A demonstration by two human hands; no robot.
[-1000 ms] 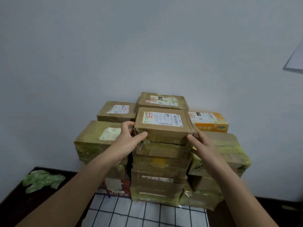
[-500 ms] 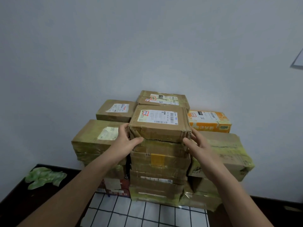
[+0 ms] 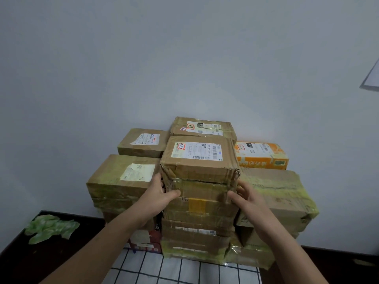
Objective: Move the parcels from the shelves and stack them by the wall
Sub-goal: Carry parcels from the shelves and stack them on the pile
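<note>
A brown cardboard parcel (image 3: 200,160) with a white shipping label lies on top of the middle column of the parcel stack (image 3: 196,224) against the white wall (image 3: 184,58). My left hand (image 3: 161,194) grips its lower left front corner, with the thumb across the front face. My right hand (image 3: 247,198) grips the lower right front corner in the same way. The torn cardboard edges of both corners show beside my fingers.
More taped parcels flank the column: a wide one on the left (image 3: 123,181), a large one on the right (image 3: 274,193), an orange carton (image 3: 262,155) and two boxes behind. A crumpled green bag (image 3: 50,228) lies on the dark floor. A checked white cloth (image 3: 184,269) lies below.
Both hands have slid a little lower along the top parcel's front corners. The parcel has stayed on the middle column and looks slightly nearer to me.
</note>
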